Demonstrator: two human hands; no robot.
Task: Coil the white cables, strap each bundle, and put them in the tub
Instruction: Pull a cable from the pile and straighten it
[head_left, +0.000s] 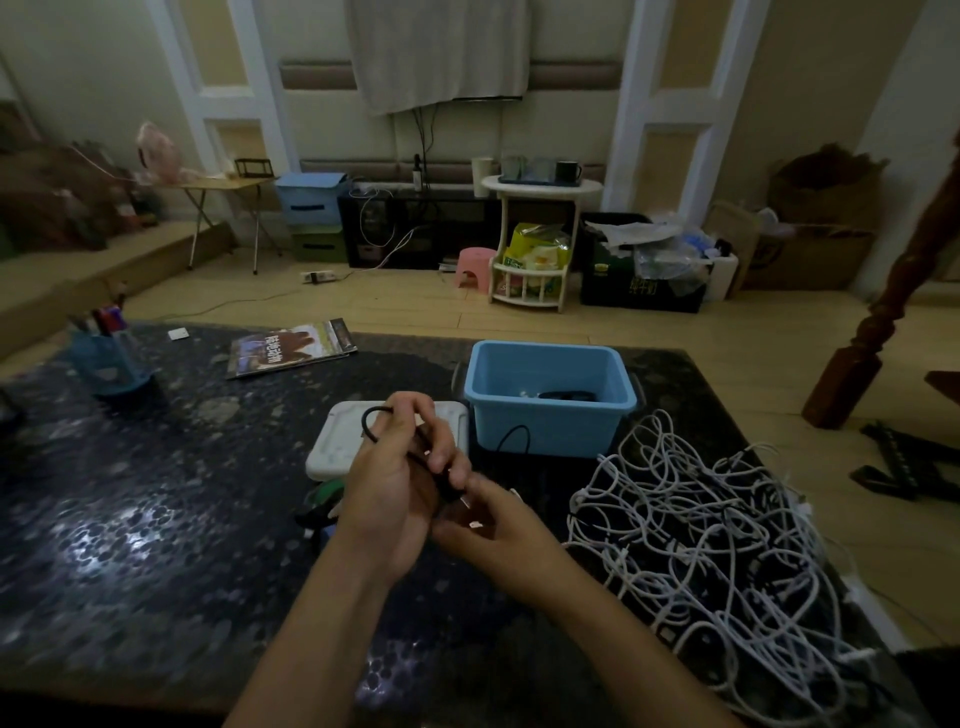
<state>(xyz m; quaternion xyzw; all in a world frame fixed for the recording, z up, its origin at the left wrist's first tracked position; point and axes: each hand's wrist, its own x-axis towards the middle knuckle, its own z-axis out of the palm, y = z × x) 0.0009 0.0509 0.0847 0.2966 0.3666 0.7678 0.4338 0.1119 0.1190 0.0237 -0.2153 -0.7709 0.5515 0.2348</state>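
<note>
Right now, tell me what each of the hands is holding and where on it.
The left hand grips a black cable, its loop curving above the fingers. The right hand pinches that cable's lower end near a connector; blur hides the exact spot.

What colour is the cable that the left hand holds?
Black. The cable looped in the left hand shows best in the head view.
</note>
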